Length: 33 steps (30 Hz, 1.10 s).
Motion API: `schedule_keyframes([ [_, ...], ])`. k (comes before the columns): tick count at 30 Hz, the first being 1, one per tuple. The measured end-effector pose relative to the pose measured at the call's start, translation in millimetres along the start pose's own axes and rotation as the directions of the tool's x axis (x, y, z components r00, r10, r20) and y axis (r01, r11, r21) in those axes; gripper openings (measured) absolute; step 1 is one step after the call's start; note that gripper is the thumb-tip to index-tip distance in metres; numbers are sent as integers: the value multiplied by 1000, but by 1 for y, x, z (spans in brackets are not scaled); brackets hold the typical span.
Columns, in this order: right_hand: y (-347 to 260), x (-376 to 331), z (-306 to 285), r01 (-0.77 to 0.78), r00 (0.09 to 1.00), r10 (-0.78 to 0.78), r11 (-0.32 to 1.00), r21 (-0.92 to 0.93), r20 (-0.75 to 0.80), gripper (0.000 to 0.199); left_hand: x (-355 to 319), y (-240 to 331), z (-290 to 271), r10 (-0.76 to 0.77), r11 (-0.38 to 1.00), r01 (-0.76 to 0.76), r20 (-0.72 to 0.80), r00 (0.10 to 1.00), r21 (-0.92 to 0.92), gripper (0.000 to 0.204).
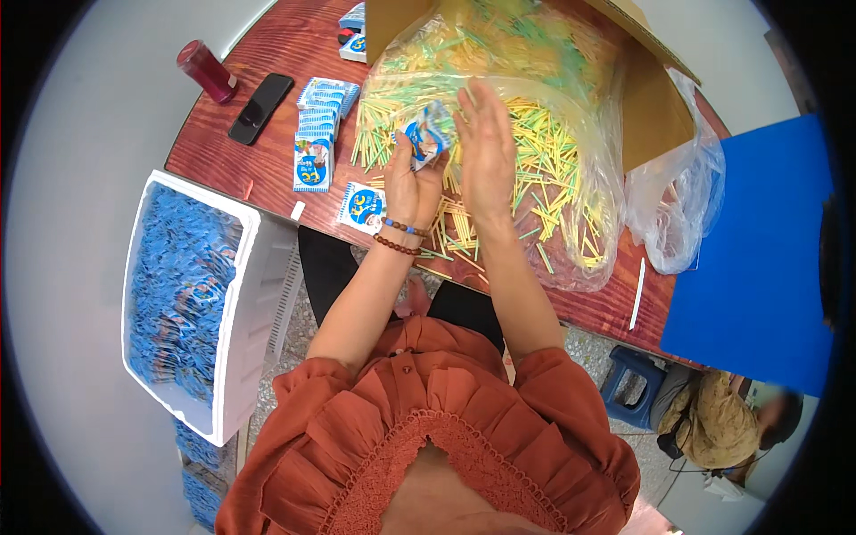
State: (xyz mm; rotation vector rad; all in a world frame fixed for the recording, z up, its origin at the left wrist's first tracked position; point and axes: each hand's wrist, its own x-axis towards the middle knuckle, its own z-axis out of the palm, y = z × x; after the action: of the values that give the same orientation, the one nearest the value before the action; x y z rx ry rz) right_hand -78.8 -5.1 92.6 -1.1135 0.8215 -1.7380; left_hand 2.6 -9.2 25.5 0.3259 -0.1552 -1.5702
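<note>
My left hand (415,189), with two beaded bracelets at its wrist, is closed around a small blue and white packet (430,134). Beside it, my right hand (487,152) is raised with its fingers stretched out; I see nothing held in it. Under and beyond both hands lie many thin yellow and green sticks (544,143), partly inside a large clear plastic bag (596,134). A single blue and white packet (361,207) rests flat on the table left of my left wrist. Farther left is an overlapping row of like packets (314,156).
A white foam box (239,339) full of blue packets stands left of the reddish wooden table (259,53). A black phone (260,109) and a red jar (207,71) lie at the far left. Rightward are a cardboard box (655,116), a crumpled bag (682,201) and a blue panel (749,267). Another person (718,419) is lower right.
</note>
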Motion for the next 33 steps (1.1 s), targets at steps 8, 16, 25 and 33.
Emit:
schedule_keyframes([
  [8, 29, 1, 6, -98, 958, 200, 899, -427, 203, 23, -7, 34, -9, -28, 999, 30, 77, 997, -31, 33],
  [16, 73, 6, 62, -190, 795, 452, 819, -542, 405, 19, -36, 117, -67, 317, 881, -228, -161, 935, 414, 20],
  [25, 138, 21, 82, 213, 841, 265, 639, -739, 471, 27, -42, 134, -92, 560, -106, -137, 174, 810, 985, 24],
  [33, 48, -16, 17, 306, 619, 685, 239, -921, 384, 34, -42, 136, -88, 541, -156, -115, 182, 821, 981, 28],
])
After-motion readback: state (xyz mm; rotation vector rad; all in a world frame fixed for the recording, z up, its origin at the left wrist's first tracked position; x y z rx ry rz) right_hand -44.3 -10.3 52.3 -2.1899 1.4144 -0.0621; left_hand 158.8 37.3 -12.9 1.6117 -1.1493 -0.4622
